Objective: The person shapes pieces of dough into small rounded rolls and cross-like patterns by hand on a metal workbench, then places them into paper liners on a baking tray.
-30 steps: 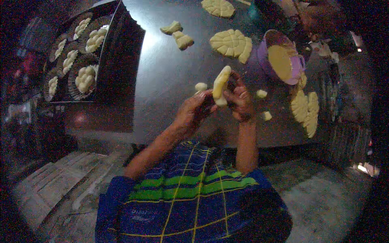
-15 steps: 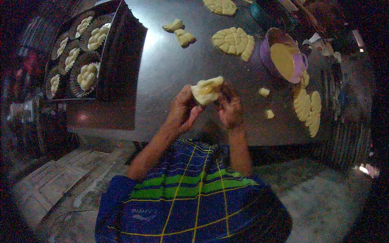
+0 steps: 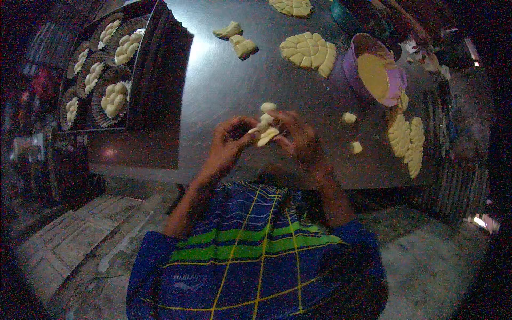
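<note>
Low over the table, in front of my body, a small pale piece of dough (image 3: 268, 136) is pinched between my two hands. My left hand (image 3: 226, 145) grips its left side with thumb and fingertips. On the other side my right hand (image 3: 300, 140) has curled fingers closed on it, partly covering it. Just beyond the fingertips, a small rounded dough lump (image 3: 268, 106) shows; whether it is joined to the held piece I cannot tell. To the right lie two small dough bits, a rounder one (image 3: 349, 118) and a squarish one (image 3: 357, 147).
A dark tray (image 3: 130, 101) at left holds several dough clusters in fluted paper cups. Further back are scored dough slabs (image 3: 308, 52) and loose dough pieces (image 3: 244, 47). At right stand a purple tub (image 3: 351, 69) with yellowish filling and more scored dough (image 3: 399, 137).
The dough, spread open with yellowish filling showing, is now lower and folded into smaller lobes. My hands have come nearer my body, fingers pinching closer together.
</note>
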The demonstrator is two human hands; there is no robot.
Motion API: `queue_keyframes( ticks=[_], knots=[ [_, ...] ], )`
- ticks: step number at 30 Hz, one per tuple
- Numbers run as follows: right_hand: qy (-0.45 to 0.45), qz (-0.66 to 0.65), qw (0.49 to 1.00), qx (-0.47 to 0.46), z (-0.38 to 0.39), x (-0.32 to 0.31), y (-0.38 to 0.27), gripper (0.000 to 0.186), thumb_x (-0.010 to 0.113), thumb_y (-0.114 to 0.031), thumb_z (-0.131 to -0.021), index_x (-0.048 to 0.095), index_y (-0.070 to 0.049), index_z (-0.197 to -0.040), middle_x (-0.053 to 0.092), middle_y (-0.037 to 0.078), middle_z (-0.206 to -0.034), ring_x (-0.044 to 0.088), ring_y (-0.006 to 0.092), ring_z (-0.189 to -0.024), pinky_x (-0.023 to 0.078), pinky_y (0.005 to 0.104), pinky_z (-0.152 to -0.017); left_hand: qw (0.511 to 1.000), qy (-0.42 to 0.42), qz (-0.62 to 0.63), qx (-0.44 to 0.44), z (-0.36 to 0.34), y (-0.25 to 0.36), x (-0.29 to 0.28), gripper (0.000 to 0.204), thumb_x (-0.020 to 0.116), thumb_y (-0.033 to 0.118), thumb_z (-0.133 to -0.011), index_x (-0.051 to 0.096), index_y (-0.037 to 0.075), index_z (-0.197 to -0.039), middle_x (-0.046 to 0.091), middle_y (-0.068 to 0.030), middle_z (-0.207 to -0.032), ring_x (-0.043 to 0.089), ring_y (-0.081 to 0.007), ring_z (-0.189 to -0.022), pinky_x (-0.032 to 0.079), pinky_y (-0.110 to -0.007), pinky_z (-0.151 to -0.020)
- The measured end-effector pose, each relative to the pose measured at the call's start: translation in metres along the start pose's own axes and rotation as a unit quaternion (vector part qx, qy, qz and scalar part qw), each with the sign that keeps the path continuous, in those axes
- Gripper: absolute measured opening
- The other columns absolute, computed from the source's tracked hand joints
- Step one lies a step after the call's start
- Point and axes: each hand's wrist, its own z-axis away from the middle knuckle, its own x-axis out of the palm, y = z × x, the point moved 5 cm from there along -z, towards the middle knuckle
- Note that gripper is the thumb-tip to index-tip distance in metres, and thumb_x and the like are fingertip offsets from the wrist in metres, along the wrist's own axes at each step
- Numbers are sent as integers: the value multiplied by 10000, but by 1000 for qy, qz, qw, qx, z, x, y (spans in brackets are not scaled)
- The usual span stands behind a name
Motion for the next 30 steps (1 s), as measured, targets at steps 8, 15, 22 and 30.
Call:
queue_keyframes(
  ticks=[8, 15, 22, 30],
  knots=[
    [-66, -85, 992, -71, -15, -14, 3, 218, 766, -70, -744, 694, -79, -950, 686, 59, -865, 678, 242, -797, 540, 332, -673, 994, -21, 81, -69, -1, -6, -4, 259, 628, 267, -945, 653, 37, -1061, 649, -34, -1012, 608, -114, -908, 494, -268, -799],
    [54, -69, 996, 12, -7, 7, -19, 293, 751, -69, -756, 690, -57, -1042, 686, 90, -941, 686, 254, -861, 560, 357, -749, 938, 0, 293, -186, -2, -57, -4, 315, 600, 297, -963, 595, 63, -1174, 644, -43, -1034, 622, -138, -892, 515, -257, -754],
    [115, 123, 985, 39, 19, 36, -27, 277, 701, -82, -831, 676, -41, -1103, 665, 106, -923, 664, 281, -916, 555, 364, -779, 926, 27, 340, -164, 2, -46, 4, 312, 641, 203, -933, 581, 43, -1194, 640, -56, -1101, 629, -143, -938, 517, -231, -786],
    [103, -105, 959, 244, 2, 24, 0, 139, 744, -97, -811, 740, -44, -939, 682, 114, -925, 656, 193, -924, 530, 304, -765, 998, 14, 62, -25, 3, -9, -2, 317, 662, 104, -888, 600, 22, -1189, 630, -79, -1150, 609, -150, -1025, 507, -285, -880]
  ],
)
